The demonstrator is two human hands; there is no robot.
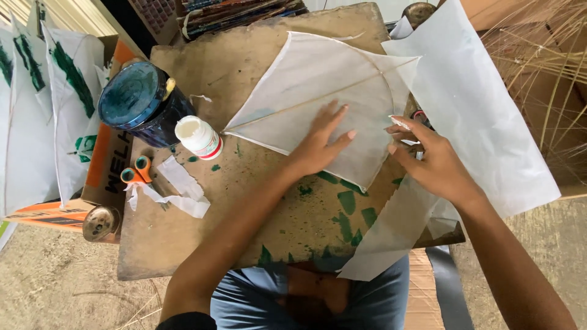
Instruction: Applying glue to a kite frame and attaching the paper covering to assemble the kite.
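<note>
Kite: white diamond-shaped paper kite (pixel 306 104) with thin bamboo spine and bowed cross-stick, laid flat on the worn brown wooden board (pixel 183 244), upper centre of it.
Kite long axis: spine is seen running from the left corner up to the right corner, a shallow diagonal across the view.
Left hand (pixel 318 143): pressed palm-down on the kite's lower half, fingers spread and flat, nothing gripped; it is only held down.
Right hand (pixel 428 162): placed at the kite's right edge, fingers loosely curled, fingertips pinched on a small white paper bit (pixel 400 122) just beside the bowed stick's end.
Key relation: kite lies up and left of the right hand, directly under the left hand; the right hand is the nearer one to the right edge, the left hand to the spine.
Loose sheet: large white tissue paper sheet (pixel 483 116) is draped over the board's right side, partly under the right wrist.
Glue: white plastic glue bottle with red band (pixel 199 137) is stood left of the kite, apart from both hands.
Tin: dark blue round tin (pixel 137 101) is touching or just beside the bottle; which cannot be told.
Scissors: orange-handled scissors (pixel 136 174) are lain by white paper scraps (pixel 177 192), well left of the left hand.
Board marks: green paint smears (pixel 348 205) are seen below the kite.
</note>
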